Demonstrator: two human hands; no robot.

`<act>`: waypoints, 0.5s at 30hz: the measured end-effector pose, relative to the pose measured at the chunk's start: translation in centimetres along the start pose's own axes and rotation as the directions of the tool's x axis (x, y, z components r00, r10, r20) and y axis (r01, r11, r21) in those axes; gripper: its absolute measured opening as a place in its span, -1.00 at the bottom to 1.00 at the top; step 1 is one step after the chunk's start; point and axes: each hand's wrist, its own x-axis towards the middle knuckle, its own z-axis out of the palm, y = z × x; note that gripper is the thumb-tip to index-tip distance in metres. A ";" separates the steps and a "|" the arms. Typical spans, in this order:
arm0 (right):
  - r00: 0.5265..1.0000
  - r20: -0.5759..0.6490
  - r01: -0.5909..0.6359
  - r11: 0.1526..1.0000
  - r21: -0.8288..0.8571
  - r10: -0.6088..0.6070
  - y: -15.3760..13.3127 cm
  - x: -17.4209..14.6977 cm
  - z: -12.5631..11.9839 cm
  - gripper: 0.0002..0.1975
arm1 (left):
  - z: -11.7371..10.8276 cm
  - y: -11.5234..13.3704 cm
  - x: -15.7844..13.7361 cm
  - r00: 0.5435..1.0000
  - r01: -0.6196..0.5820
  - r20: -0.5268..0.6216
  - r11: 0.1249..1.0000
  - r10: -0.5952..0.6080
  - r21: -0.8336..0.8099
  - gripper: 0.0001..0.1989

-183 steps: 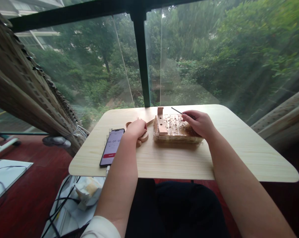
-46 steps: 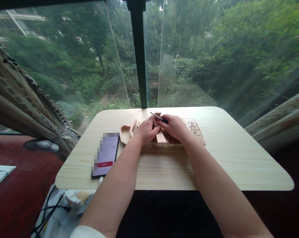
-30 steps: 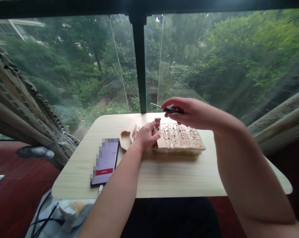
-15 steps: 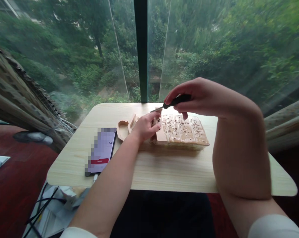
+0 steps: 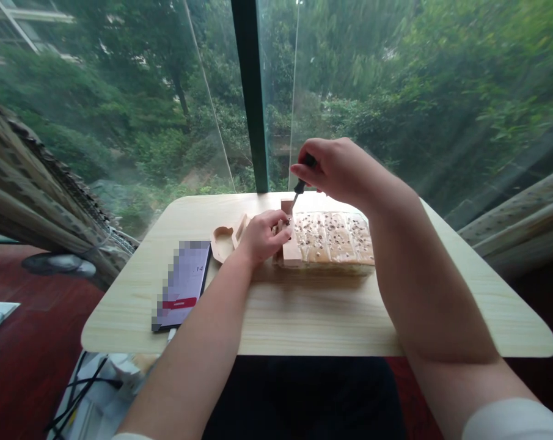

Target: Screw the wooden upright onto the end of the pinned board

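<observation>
My right hand [image 5: 319,162] is closed around the black handle of a screwdriver [image 5: 299,186]. Its metal shaft slants down to a light wooden piece [image 5: 292,252]. My left hand [image 5: 262,235] grips that piece from the left, with thumb and forefinger on either side of a small dark spot close to the screwdriver's tip. Whether the tip touches anything is too small to tell. The wooden piece stands against the left end of a long block [image 5: 335,238] with a shiny brown top dotted with dark bits. My right forearm hides the block's right end.
Left of my left hand lies a curved wooden part [image 5: 222,241], with another wooden part [image 5: 240,229] beside it. A phone [image 5: 184,284] with a white cable lies on the pale wooden table [image 5: 303,324]. Windows stand behind the table, and a curtain [image 5: 42,183] hangs at left.
My right hand has turned the screwdriver from nearly level to steeply tilted, its tip now lower over the wooden piece. My left hand stays at the piece. The view has shifted slightly.
</observation>
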 end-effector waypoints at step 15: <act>0.999 0.020 0.026 0.999 -0.020 -0.025 0.1 0.5 1.5 -0.80 | 0.0 0.3 0.0 1.000 0.030 0.003 0.999 -0.030 -0.011 -0.82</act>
